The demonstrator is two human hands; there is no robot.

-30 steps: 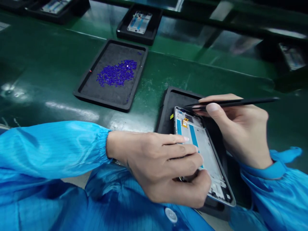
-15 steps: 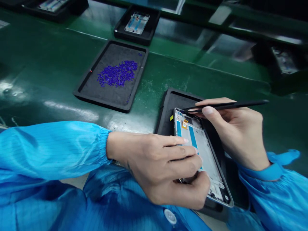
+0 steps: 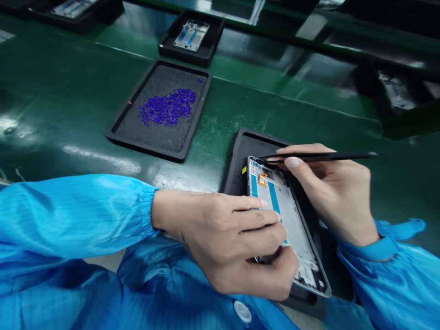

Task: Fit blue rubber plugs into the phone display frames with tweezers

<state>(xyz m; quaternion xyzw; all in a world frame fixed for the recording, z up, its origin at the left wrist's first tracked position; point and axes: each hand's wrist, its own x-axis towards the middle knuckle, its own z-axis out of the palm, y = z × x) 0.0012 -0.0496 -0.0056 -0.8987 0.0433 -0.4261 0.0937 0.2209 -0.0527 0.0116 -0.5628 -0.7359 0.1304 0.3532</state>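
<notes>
A silver phone frame (image 3: 295,224) with blue strips and an orange flex tab lies tilted on a black tray (image 3: 254,142). My left hand (image 3: 237,243) is curled over its left side, fingertips on the inner face; a small dark, shiny part shows under the thumb, too hidden to name. Black tweezers (image 3: 319,157) are pinched in my right hand (image 3: 340,188). Their tips meet the top end of the frame, by a dark purple-blue spot; whether they grip a piece there I cannot tell. A yellow tab (image 3: 244,170) sticks out at the frame's upper left.
To the left, a shallow black tray (image 3: 137,130) carries a heap of tiny purple pieces (image 3: 168,107). Behind it, another black tray (image 3: 215,39) holds a similar phone frame (image 3: 192,35). More trayed frames sit at the far left and right (image 3: 397,89) on the green surface (image 3: 68,110).
The trays at the back have slid slightly left. My right hand and the tweezers have shifted a little left and down, the tweezers lying flatter. My left hand has stayed nearly still on the phone frame.
</notes>
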